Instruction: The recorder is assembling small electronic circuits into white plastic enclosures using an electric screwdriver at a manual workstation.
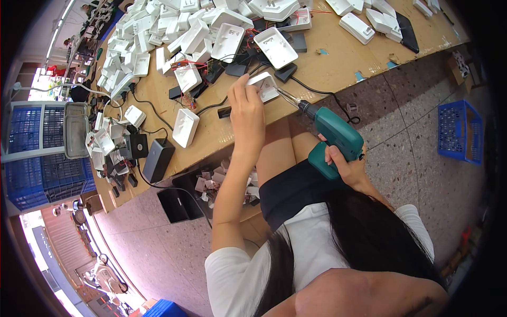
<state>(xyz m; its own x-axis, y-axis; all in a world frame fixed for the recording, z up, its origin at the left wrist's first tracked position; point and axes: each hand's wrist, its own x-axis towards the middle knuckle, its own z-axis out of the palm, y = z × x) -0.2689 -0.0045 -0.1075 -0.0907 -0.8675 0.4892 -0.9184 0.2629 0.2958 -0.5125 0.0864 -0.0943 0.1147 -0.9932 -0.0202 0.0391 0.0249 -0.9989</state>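
Drill (340,132), casing heap (171,25), cable (319,93), probably motorcycle (108,277)

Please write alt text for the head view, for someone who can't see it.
A person's right hand holds a green power driver pointed at a small white plastic casing that the left hand touches. Many more white casings lie heaped on the cardboard-covered table. A blue crate stands on the speckled floor to the right.

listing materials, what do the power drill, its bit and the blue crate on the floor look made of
Power drill: probably hard plastic, satin teal, judging by its moulded shell. Bit: likely metal, silvery with some shine. Blue crate: likely smooth plastic, given its latticed walls.
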